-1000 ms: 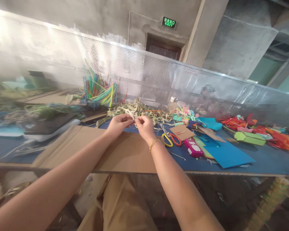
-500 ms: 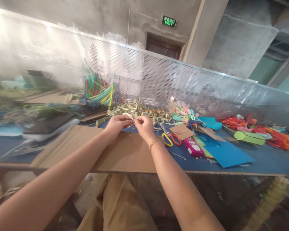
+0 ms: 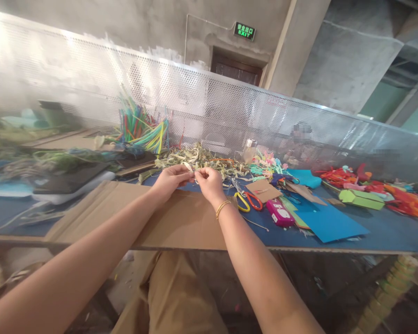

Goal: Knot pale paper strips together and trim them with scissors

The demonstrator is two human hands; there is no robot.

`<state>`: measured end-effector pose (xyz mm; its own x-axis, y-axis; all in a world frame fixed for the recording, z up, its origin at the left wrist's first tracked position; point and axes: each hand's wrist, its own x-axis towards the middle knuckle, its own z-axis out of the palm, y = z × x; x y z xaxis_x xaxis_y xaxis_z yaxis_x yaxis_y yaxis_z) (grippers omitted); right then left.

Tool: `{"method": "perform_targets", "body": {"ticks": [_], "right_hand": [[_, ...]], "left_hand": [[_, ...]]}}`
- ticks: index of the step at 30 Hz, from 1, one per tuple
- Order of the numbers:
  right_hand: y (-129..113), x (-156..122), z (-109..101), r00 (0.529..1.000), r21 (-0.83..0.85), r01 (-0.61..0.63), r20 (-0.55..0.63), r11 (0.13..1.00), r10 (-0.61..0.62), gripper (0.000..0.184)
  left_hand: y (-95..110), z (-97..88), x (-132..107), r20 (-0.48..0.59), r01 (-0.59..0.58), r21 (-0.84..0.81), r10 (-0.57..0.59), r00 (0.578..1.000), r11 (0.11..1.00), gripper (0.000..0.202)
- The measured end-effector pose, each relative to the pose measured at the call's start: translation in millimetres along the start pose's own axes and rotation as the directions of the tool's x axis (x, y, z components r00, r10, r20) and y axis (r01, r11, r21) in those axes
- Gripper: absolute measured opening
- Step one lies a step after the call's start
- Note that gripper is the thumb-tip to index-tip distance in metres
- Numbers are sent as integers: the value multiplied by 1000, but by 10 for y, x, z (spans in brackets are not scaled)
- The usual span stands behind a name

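Observation:
My left hand point(image 3: 170, 182) and my right hand point(image 3: 209, 183) meet fingertip to fingertip over the far edge of a cardboard sheet point(image 3: 188, 222). Both are pinched closed on a thin, pale strip point(image 3: 187, 166), whose whitish end sticks up above the left fingers. The rest of it is hidden by the fingers, and its material is too small to make out. Just behind lies a heap of dry, greenish-beige leaf-like strips point(image 3: 198, 155). Scissors with yellow and red handles point(image 3: 248, 202) rest to the right of my right hand.
A purple box point(image 3: 279, 213), blue paper sheets point(image 3: 330, 218) and a green paper piece point(image 3: 361, 198) lie to the right. Colourful pipe-cleaner-like stems point(image 3: 142, 125) stand at the back left. A perforated metal screen point(image 3: 230, 106) runs behind the table; a glass jar point(image 3: 250, 150) stands near it.
The pale strip between my fingers has shifted: its end now points more upright above the left fingertips. My hands have barely moved.

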<state>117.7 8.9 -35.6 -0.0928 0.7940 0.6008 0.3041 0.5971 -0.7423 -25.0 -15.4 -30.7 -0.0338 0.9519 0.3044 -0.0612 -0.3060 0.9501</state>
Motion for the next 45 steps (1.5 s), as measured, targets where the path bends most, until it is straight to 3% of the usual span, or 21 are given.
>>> {"method": "perform_targets", "body": {"ticks": [10,15,19,22,28,35,41,45], "right_hand": [[72,27,19,997,-19,-71,-10,997,71,15],[39,32,-24,991,-49,63,-117,997,-68,20],[58,38,-27,992,-73,114,-46,991,-118,20],[91,46,2,998,-1,51,-29,999,-51,16],[70,48,44,993,309,-109,-2,945,116,16],[58,51,50,982,408,-174,6,896,188,17],[96,66,47,990,344,-131,-7,930,143,19],[87,72,-17,999,130,-28,-43,991,34,15]], "left_hand": [[-9,1,-13,-43,-43,59,46,998,997,28],[-36,-7,12,-39,-19,108,24,999,994,26],[-60,-24,19,3,-37,200,37,999,979,28],[-53,-27,15,32,-37,207,30,999,978,30],[-53,-25,36,88,23,138,-35,995,990,31],[-69,-28,39,132,56,120,-72,989,991,32],[-68,-8,2,97,75,20,-77,992,997,39],[-83,-16,15,31,51,-66,-49,998,996,39]]}}
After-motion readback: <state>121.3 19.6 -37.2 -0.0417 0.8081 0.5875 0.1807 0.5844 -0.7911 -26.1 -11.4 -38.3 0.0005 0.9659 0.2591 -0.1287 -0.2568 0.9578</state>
